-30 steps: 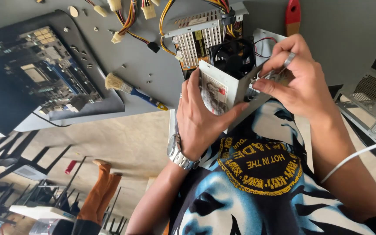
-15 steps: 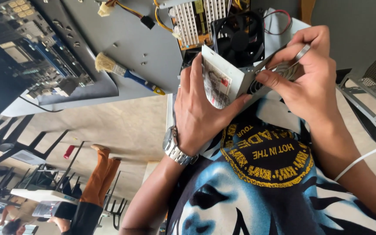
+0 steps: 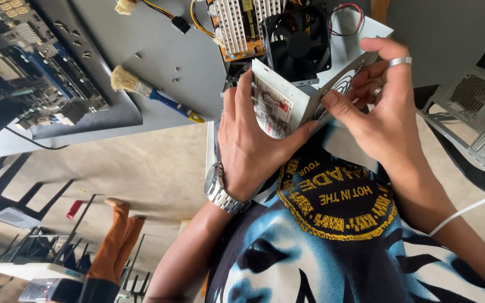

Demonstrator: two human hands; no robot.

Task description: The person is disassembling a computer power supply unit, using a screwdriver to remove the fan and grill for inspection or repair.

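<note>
Grey metal power supply case [image 3: 332,84] at the counter [image 3: 158,73] edge, cover open, black fan [image 3: 298,42] showing. Left hand [image 3: 254,146] clamps its labelled side; right hand [image 3: 383,112] pinches the grille face. Brush [image 3: 152,95] lies left of it.

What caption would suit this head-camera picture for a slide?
Left hand and right hand grip an opened grey power supply casing, its black fan exposed, beside a brush.
</note>
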